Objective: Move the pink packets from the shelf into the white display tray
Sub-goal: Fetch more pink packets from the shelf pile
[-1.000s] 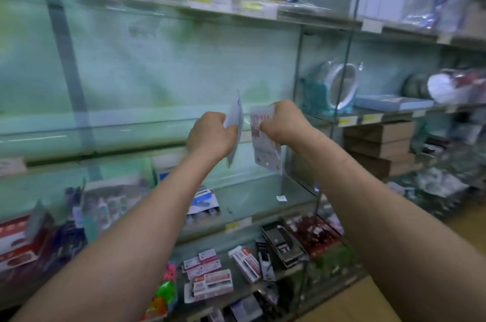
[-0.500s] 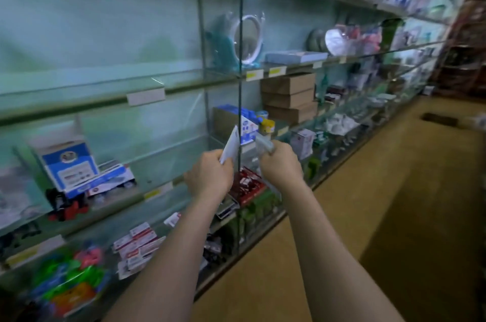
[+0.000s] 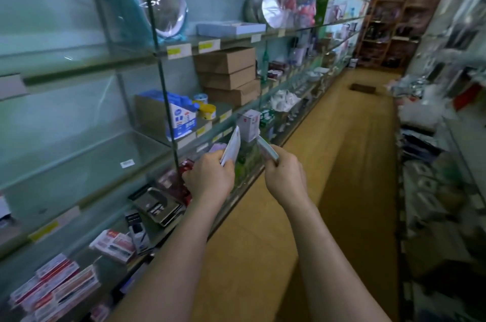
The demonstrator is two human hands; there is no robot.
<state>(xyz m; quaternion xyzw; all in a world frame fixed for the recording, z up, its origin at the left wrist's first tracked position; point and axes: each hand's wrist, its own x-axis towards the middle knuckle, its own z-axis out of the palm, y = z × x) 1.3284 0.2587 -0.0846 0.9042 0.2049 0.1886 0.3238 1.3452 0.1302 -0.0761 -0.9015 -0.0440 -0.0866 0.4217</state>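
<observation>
Beside glass shelf (image 3: 136, 161), left hand (image 3: 210, 177) grips packets (image 3: 232, 147), right hand (image 3: 285, 177) grips another packet (image 3: 267, 149).

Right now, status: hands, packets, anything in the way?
Left hand grips one packet. Right hand grips second packet. Tray not in view. Glass shelves close left.

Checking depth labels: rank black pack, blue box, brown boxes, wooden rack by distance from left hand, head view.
1. black pack, low, just left of left hand.
2. blue box, higher up.
3. brown boxes, farther along.
4. wooden rack, far end.
</observation>
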